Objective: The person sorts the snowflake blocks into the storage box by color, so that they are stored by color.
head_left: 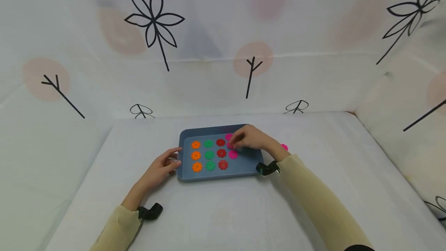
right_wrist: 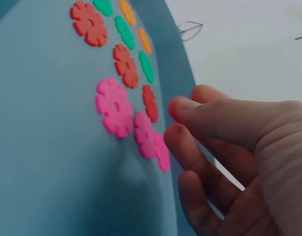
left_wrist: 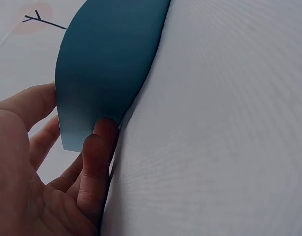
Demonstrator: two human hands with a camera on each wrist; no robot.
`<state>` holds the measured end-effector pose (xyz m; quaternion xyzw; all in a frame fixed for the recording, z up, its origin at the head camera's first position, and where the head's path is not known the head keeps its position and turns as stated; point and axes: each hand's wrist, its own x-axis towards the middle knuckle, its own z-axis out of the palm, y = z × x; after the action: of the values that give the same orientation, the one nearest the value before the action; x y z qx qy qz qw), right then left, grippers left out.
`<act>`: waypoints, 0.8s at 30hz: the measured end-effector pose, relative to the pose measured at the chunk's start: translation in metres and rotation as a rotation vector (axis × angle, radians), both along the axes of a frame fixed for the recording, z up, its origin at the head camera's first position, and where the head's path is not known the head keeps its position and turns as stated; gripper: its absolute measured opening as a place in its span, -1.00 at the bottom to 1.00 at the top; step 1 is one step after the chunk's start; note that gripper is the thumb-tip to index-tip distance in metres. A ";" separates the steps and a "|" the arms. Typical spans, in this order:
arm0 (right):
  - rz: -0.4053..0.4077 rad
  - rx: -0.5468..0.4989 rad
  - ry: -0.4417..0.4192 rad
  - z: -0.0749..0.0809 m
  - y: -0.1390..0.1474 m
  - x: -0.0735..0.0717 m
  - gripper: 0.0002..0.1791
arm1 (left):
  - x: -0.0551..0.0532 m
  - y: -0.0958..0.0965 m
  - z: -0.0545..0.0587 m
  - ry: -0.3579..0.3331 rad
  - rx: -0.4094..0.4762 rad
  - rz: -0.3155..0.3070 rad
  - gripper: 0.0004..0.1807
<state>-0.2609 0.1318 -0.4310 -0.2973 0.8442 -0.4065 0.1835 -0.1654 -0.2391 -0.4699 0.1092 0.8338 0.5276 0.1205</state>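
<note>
A blue-grey tray [head_left: 244, 168] lies on the table and bears notched plastic discs in orange [head_left: 196, 155], green [head_left: 209, 155], red [head_left: 221, 153] and pink [head_left: 233, 154]. My left hand [head_left: 163, 167] holds the tray's left edge; in the left wrist view its thumb [left_wrist: 40, 101] meets the rim and other fingers bend against the outer wall. Over the tray's right half hovers my right hand [head_left: 251, 138], by the pink column. Its bent fingertips [right_wrist: 176, 135] sit just off the pink discs [right_wrist: 115, 109], and nothing shows between them.
Another pink disc [head_left: 284, 146] lies on the white tablecloth [head_left: 216, 212] right of the tray, partly behind the right forearm. Black wrist cameras [head_left: 151, 212] are strapped to both wrists. White cloth walls [head_left: 209, 84] with plant drawings stand around the table.
</note>
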 end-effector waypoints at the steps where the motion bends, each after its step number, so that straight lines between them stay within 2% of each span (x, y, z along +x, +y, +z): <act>1: -0.010 -0.006 0.001 0.001 0.001 0.001 -0.84 | 0.000 0.000 0.000 -0.001 0.001 -0.004 -0.42; 11: -0.095 -0.074 0.031 0.009 0.025 0.011 -0.78 | 0.001 0.000 -0.002 -0.004 0.007 -0.006 -0.42; 17: -0.218 -0.120 0.034 0.008 0.052 0.019 -0.73 | 0.001 -0.001 -0.003 -0.004 -0.001 -0.009 -0.42; 24: -0.378 -0.035 0.066 -0.005 0.094 0.020 -0.75 | -0.001 -0.001 -0.002 0.015 -0.007 -0.015 -0.42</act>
<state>-0.2413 0.2253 -0.4358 -0.1498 0.8834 -0.4384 0.0708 -0.1665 -0.2403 -0.4720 0.1191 0.8356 0.5231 0.1183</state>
